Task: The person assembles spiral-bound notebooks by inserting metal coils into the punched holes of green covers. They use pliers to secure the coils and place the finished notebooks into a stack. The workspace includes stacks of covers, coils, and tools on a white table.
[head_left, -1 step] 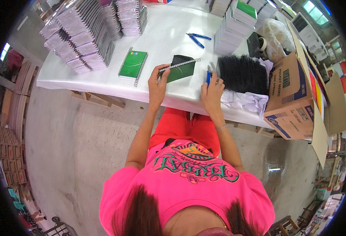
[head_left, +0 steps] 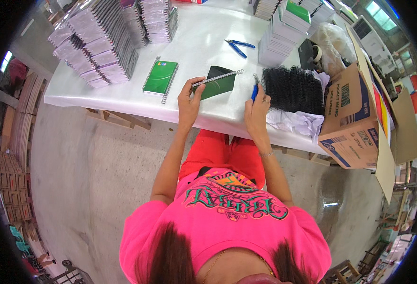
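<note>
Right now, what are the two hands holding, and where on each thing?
The left hand grips the green spiral notebook at the near end of its wire-bound edge. The right hand holds a blue-handled tool by its handle.

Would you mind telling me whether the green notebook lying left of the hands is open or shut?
Shut: the green notebook lies flat on the white table, cover up, no pages showing.

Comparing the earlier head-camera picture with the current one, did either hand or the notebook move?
Nothing visibly changed. The left hand holds the dark green spiral notebook by its coil edge, and the right hand holds a blue-handled tool, both as before.
</note>
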Available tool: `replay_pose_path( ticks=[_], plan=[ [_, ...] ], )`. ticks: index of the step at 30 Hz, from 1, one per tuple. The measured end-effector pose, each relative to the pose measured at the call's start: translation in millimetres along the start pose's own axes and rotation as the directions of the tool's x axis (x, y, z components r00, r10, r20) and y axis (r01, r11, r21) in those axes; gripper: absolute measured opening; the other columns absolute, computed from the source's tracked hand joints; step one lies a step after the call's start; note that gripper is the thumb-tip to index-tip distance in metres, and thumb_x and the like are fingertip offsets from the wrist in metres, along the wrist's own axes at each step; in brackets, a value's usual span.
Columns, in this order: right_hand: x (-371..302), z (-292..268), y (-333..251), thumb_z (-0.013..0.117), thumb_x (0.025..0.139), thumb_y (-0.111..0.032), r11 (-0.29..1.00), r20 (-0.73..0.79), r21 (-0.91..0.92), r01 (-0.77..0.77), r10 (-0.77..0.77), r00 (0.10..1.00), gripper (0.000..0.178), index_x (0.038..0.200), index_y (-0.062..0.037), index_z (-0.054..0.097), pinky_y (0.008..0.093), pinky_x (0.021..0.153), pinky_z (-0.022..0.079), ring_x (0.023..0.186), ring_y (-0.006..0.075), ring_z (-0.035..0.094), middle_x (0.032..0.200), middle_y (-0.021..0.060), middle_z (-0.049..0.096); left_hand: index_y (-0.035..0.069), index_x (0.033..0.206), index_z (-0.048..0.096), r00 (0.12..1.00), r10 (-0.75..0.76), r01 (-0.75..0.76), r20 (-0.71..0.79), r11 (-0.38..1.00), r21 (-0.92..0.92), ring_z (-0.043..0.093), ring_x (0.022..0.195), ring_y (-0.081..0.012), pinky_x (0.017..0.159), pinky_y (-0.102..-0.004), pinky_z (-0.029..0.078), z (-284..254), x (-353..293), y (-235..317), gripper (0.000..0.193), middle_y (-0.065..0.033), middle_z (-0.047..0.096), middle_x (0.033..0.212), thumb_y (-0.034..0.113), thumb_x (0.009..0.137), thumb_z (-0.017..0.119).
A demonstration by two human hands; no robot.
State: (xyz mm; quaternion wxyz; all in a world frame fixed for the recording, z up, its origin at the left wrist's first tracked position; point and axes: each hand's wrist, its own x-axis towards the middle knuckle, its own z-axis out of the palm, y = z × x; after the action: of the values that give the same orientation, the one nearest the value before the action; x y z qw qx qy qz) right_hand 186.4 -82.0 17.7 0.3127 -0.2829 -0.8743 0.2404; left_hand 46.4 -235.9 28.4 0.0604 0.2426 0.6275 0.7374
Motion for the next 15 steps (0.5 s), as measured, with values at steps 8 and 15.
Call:
replay_pose_path(
  ticks=[8, 15],
  plan=[
    [-13, -22, -91, 0.048, 0.091, -0.011, 0.931, 0.244, 0.366, 0.000, -0.096, 0.965, 0.064, 0.146, 0.0050, 0.019, 0.0460, 0.102, 0.037, 0.115, 0.0449, 0.047, 0.125, 0.0318, 0.041, 0.002, 0.119, 0.066, 0.993, -0.096, 0.096, 0.071, 0.995, 0.003, 0.056, 0.081, -0.0059, 0.072, -0.0201, 0.046, -9, -2, 1, 0.026, -0.0015, 0.067, 0.094, 0.013, 0.096, 0.065],
    [-23, 0, -103, 0.066, 0.082, -0.018, 0.922, 0.239, 0.375, 0.099, -0.199, 0.951, 0.072, 0.141, -0.0024, 0.028, 0.0511, 0.083, 0.048, 0.106, 0.0449, 0.058, 0.121, 0.0269, 0.051, 0.000, 0.121, 0.064, 0.992, -0.066, 0.069, 0.109, 0.997, -0.020, 0.059, 0.085, -0.0058, 0.076, -0.0214, 0.049, -11, -3, 5, 0.025, -0.0029, 0.068, 0.097, 0.005, 0.097, 0.060]
  ],
)
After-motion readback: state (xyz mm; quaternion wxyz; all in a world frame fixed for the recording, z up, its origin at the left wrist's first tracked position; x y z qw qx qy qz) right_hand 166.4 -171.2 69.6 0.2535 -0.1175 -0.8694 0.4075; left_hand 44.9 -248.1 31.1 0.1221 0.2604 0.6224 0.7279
